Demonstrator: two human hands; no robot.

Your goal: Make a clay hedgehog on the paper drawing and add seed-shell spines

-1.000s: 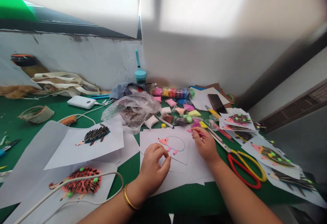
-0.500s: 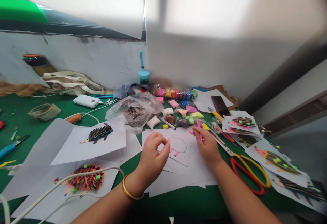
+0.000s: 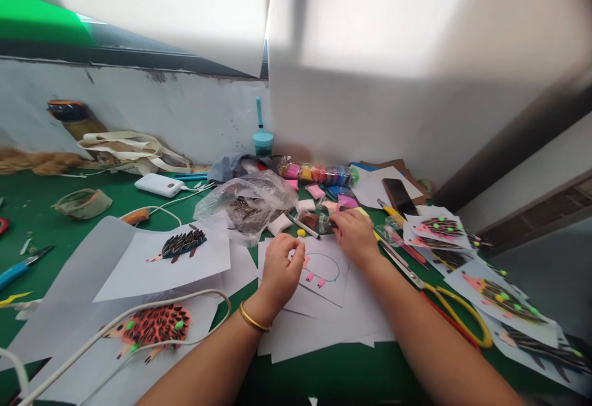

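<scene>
While the right hand [image 3: 356, 234] clamps the pink stick [image 3: 338, 226], left hand's [image 3: 281, 265] closure is unclear.

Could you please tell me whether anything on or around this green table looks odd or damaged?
A white cable loops across the red, seed-studded hedgehog on white paper, where it might snag. The white wall behind looks worn, with dark, chipped-looking patches near its top. Nothing looks clearly spilled.

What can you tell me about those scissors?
The scissors lie on the green table, blades pointing away from the person. They have silvery, metal-looking blades and two large handle loops, one yellow, one red. The right forearm hides part of the red loop; whether it touches, I cannot tell.
</scene>
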